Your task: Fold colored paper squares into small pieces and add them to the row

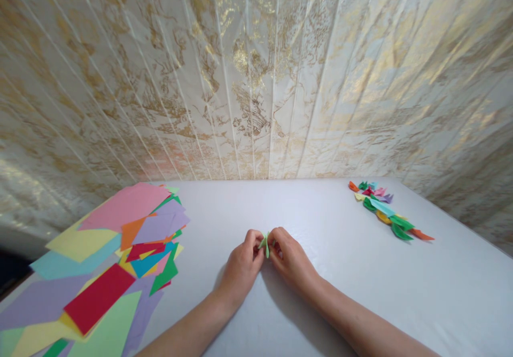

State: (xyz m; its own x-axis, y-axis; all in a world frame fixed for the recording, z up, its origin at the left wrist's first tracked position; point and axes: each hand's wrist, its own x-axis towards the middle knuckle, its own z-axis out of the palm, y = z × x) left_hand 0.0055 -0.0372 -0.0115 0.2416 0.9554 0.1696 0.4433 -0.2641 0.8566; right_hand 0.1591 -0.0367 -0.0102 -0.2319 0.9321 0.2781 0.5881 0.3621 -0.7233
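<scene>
A small light green folded paper piece (266, 245) is held upright between my two hands, over the middle of the white table. My left hand (243, 255) pinches its left side with thumb and fingertips. On the other side, my right hand (292, 255) is closed on it in the same way, fingers bent. The fingers cover much of the piece, so its full shape is hidden.
Loose sheets of coloured paper, such as a red sheet (99, 298) and a pink sheet (126, 206), overlap on the left. Several small folded paper figures (382, 208) lie in a row at the back right. A gold-patterned curtain (256, 79) hangs behind the table (304, 207).
</scene>
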